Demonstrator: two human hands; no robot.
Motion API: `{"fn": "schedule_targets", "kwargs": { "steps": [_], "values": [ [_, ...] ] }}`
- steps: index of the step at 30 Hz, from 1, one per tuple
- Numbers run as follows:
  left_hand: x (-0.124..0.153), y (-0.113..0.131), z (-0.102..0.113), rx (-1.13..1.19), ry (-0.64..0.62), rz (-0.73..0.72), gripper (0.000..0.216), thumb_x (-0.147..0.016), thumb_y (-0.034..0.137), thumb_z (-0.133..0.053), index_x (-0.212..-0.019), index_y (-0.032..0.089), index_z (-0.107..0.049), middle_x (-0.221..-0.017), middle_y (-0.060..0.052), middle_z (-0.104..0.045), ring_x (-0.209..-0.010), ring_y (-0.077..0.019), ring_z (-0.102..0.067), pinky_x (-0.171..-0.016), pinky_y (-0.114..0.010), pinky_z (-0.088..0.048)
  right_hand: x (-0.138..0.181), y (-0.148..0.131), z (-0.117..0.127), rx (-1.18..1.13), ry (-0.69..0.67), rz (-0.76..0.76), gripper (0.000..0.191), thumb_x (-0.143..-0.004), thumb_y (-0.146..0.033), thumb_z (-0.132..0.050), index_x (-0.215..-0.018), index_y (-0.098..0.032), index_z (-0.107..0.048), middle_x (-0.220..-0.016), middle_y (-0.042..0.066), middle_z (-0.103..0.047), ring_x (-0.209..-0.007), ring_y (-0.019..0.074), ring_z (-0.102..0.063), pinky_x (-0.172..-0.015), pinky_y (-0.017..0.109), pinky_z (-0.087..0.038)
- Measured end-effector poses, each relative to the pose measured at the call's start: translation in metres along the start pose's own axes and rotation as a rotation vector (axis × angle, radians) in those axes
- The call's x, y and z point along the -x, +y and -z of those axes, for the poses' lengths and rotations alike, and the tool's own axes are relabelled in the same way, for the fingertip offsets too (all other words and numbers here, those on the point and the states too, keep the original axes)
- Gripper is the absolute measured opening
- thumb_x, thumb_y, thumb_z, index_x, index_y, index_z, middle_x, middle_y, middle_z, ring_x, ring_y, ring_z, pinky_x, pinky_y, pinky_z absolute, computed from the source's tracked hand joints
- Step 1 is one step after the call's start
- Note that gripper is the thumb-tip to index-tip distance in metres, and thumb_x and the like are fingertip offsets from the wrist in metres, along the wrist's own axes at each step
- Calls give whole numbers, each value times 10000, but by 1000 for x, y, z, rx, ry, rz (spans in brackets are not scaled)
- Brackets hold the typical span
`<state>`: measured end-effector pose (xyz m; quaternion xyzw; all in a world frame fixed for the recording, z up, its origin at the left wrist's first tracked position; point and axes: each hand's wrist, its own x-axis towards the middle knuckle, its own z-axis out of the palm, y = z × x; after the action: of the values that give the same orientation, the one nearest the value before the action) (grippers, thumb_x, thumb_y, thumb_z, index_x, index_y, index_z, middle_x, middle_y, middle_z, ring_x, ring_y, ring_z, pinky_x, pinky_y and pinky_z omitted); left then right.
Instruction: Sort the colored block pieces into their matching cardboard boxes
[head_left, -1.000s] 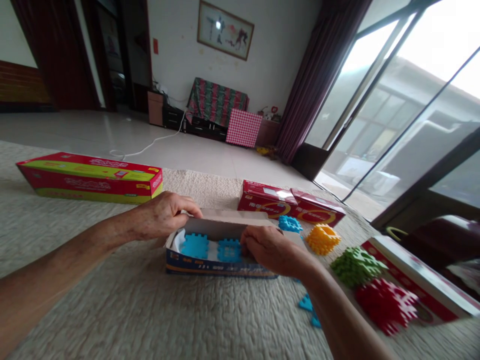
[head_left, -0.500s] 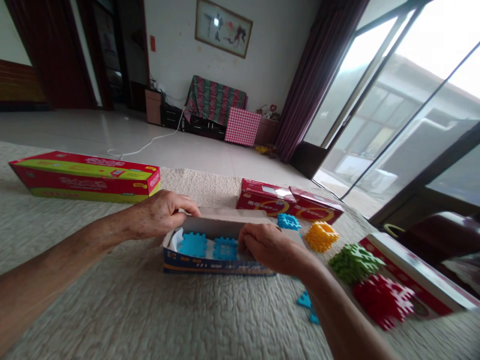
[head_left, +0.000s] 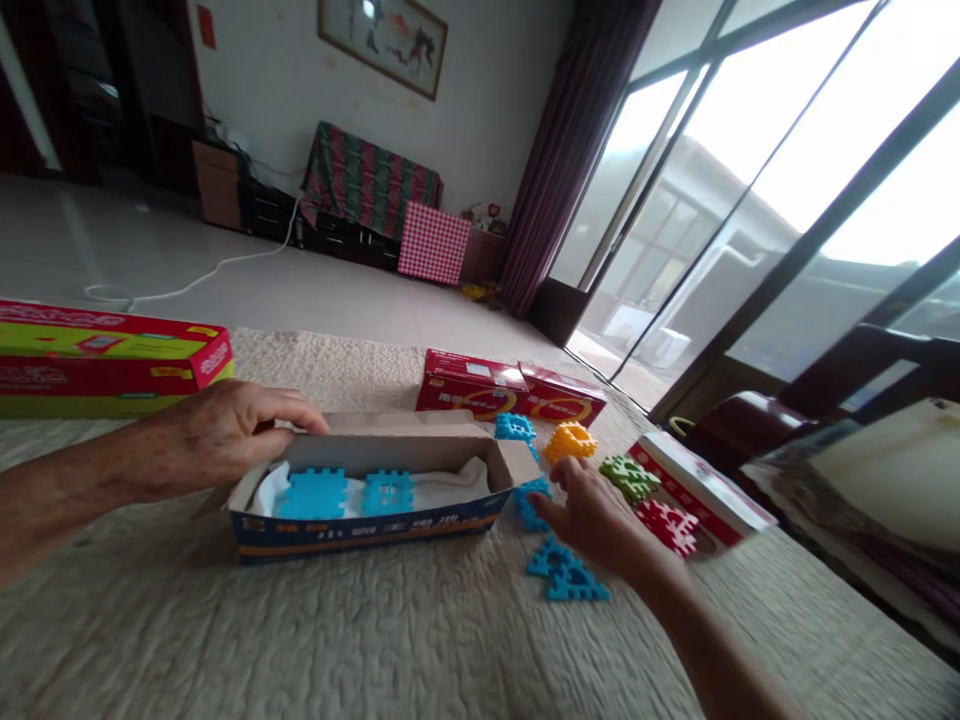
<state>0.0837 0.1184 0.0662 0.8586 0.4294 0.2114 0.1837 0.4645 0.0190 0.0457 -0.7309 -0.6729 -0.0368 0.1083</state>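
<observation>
A long blue cardboard box (head_left: 367,535) stands open on the quilted cover, lined with white material. Two blue interlocking tiles lie inside it, a solid tile (head_left: 313,493) and a windowed tile (head_left: 388,492). My left hand (head_left: 244,425) is closed on the box's back left corner, fingers over the edge. To the right of the box, my right hand (head_left: 592,505) reaches with thumb and fingers apart, holding nothing. Near it are a blue block (head_left: 532,505), blue triangular pieces (head_left: 574,578), a yellow block stack (head_left: 571,440), green pieces (head_left: 628,477) and red pieces (head_left: 671,527).
Two red boxes (head_left: 474,385) stand behind the blue box, near another blue stack (head_left: 515,428). A red and yellow-green box (head_left: 112,360) lies at the left. A white and red box (head_left: 709,485) sits right of the colored pieces. The quilted cover (head_left: 360,640) spreads beneath.
My right hand has come out of the blue box and moved right, over the loose pieces, its fingers opening. My left hand stays at the box's corner. The view has swung right.
</observation>
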Motion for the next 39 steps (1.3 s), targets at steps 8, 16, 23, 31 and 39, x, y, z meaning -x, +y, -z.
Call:
{"fn": "schedule_targets", "kwargs": {
  "steps": [8,16,23,31,39],
  "values": [
    [1,0,-3,54,39,-11,276,-745,213,-474,-840,191,-732,-927,36,-731,-880,-163,-625,-768,-194,-445,5,-10,-7,-26,-151,-12,286,-782,-391,-593,-935,-176,-482,-977,117,-581,-944,254,-586,-829,368,-437],
    [0,-1,-1,28,-6,5,314,-752,231,-450,-890,195,-729,-974,17,-726,-921,-180,-622,-794,-216,-458,7,-5,-3,-38,-196,-6,313,-758,-356,-591,-989,-175,-483,-952,105,-603,-930,240,-590,-810,345,-439],
    [-2,-2,1,10,-52,16,343,-748,246,-430,-905,201,-732,-996,-2,-723,-923,-177,-626,-816,-237,-461,-4,11,33,-74,4,-100,366,-774,-502,-585,-948,-184,-529,-797,67,-622,-675,186,-573,-588,317,-411],
    [0,4,4,18,-48,-37,344,-763,171,-428,-934,185,-726,-1005,-4,-724,-936,-162,-632,-838,-225,-455,-6,-84,58,-200,39,211,357,-772,-555,-588,-857,-213,-529,-716,11,-611,-608,141,-522,-542,291,-353],
    [-1,-1,2,-1,-41,-60,328,-750,209,-455,-900,222,-747,-958,-6,-732,-876,-175,-656,-776,-226,-482,-16,-109,41,8,-74,212,387,-772,-583,-574,-824,-200,-551,-695,39,-598,-625,167,-516,-564,311,-312]
  ]
}}
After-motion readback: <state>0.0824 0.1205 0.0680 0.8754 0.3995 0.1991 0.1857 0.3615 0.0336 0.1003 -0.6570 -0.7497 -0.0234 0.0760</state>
